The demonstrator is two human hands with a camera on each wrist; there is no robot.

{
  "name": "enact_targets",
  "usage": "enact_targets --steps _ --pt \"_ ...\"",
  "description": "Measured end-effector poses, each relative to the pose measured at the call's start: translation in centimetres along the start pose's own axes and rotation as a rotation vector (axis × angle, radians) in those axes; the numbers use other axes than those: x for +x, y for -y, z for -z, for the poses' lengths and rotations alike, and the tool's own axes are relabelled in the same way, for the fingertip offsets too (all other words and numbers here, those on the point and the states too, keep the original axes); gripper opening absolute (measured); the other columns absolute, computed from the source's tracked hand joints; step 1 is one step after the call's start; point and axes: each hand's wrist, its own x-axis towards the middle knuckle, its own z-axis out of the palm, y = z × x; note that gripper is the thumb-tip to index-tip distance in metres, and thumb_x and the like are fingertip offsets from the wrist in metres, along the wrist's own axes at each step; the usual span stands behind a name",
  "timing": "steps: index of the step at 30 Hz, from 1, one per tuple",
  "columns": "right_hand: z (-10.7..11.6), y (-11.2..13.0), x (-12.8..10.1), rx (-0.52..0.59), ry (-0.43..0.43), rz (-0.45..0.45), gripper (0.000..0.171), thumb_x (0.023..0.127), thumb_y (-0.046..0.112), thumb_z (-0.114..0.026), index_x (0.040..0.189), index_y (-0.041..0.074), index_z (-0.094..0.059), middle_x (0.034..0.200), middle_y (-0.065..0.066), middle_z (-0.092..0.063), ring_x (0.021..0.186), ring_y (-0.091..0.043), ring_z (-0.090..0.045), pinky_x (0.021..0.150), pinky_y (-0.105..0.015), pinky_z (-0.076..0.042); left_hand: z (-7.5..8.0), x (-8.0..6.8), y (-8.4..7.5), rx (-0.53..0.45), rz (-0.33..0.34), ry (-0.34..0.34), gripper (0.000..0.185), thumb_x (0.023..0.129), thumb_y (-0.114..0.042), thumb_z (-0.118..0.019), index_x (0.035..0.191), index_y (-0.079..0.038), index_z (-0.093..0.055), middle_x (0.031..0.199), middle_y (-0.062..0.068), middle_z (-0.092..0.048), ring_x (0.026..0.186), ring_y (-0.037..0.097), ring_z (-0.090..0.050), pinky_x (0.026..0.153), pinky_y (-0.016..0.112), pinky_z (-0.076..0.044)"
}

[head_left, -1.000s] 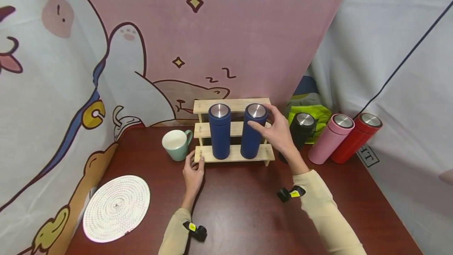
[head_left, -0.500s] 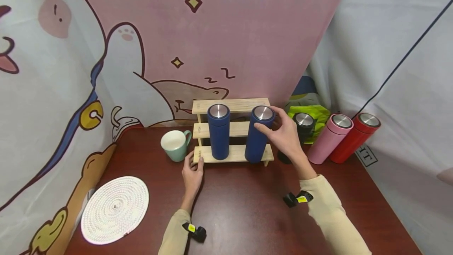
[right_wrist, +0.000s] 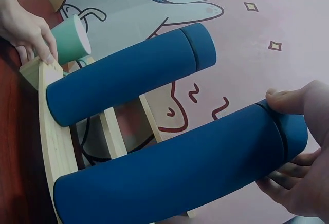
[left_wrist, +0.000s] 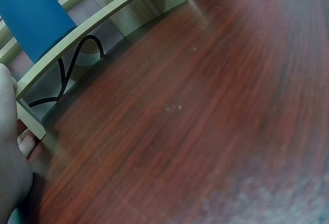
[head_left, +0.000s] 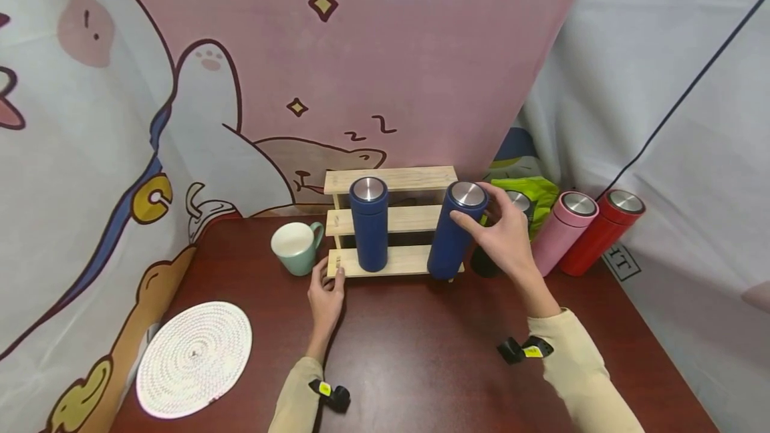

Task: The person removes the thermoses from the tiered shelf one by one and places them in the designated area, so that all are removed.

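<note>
In the head view a three-tier wooden rack (head_left: 409,259) stands against the back cloth. My right hand (head_left: 508,239) grips a blue thermos (head_left: 448,246) near its steel-topped lid, thumb on one side and fingers on the other. This thermos leans a little to the right, its base at the right end of the lowest tier; the right wrist view shows the base by the plank, contact unclear. A second blue thermos (head_left: 371,232) is upright on that tier, further left. My left hand (head_left: 326,299) pinches the tier's left end between thumb and fingers.
A mint-green mug (head_left: 295,249) stands left of the rack. Front left lies a round white woven mat (head_left: 194,359). To the right are a mostly hidden black thermos (head_left: 484,262), a pink thermos (head_left: 562,226), a red thermos (head_left: 601,232) and a lime-green bag (head_left: 535,192).
My right hand has moved the gripped blue thermos rightward and slightly forward along the lowest tier, and it now tilts more. The left hand stays on the rack's left end.
</note>
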Motion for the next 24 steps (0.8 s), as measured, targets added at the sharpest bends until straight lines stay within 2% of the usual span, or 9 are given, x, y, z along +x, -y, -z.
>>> enact_targets --steps 3,7,12,18,21,24 --pt "0.6 0.1 -0.4 -0.024 -0.015 -0.017 0.071 0.086 0.033 -0.082 0.144 0.005 -0.051 0.134 -0.019 -0.063 0.122 -0.038 -0.063 0.106 -0.054 -0.048 0.0 0.0 0.0 0.000 0.009 0.003 0.044 0.095 -0.018 -0.073 0.137 -0.009 -0.060 0.125 0.015 -0.069 0.108 0.027 -0.067 0.084 0.027 -0.054" --pt "1.4 0.2 -0.9 -0.044 -0.029 -0.027 0.071 0.086 0.032 -0.082 0.144 0.005 -0.051 0.135 -0.018 -0.062 0.123 -0.038 -0.063 0.106 -0.053 -0.048 0.0 -0.1 -0.1 0.000 0.008 0.008 0.045 0.096 -0.020 -0.072 0.137 -0.010 -0.060 0.127 0.016 -0.068 0.110 0.029 -0.066 0.088 0.042 -0.055" --pt "2.6 0.5 -1.6 -0.066 -0.040 -0.015 0.068 0.086 0.030 -0.083 0.143 0.005 -0.053 0.134 -0.017 -0.064 0.124 -0.037 -0.063 0.105 -0.052 -0.047 0.1 -0.2 -0.2 -0.005 0.005 0.007 0.045 0.096 -0.020 -0.072 0.137 -0.009 -0.060 0.128 0.016 -0.067 0.110 0.031 -0.066 0.089 0.048 -0.054" --pt "4.1 0.5 -2.5 -0.124 -0.040 -0.031 0.070 0.086 0.031 -0.083 0.145 0.008 -0.052 0.133 -0.016 -0.065 0.121 -0.035 -0.064 0.104 -0.047 -0.050 0.1 -0.1 -0.2 0.005 0.009 0.008 0.045 0.096 -0.020 -0.072 0.137 -0.009 -0.059 0.128 0.016 -0.067 0.111 0.029 -0.066 0.089 0.043 -0.055" --pt "4.9 0.3 -2.9 -0.138 -0.027 -0.041 0.071 0.087 0.032 -0.082 0.147 0.009 -0.050 0.135 -0.016 -0.064 0.123 -0.034 -0.063 0.103 -0.034 -0.051 0.1 -0.1 -0.2 0.004 0.007 0.009 0.045 0.096 -0.019 -0.072 0.137 -0.009 -0.059 0.128 0.016 -0.067 0.110 0.028 -0.066 0.087 0.035 -0.055" --pt "5.5 -0.1 -3.2 -0.142 -0.028 -0.043 0.072 0.088 0.031 -0.081 0.147 0.007 -0.049 0.135 -0.017 -0.064 0.122 -0.036 -0.063 0.097 -0.018 -0.050 0.1 -0.1 -0.1 0.001 0.009 0.011 0.045 0.096 -0.018 -0.072 0.138 -0.009 -0.059 0.127 0.015 -0.068 0.108 0.027 -0.067 0.084 0.025 -0.053"
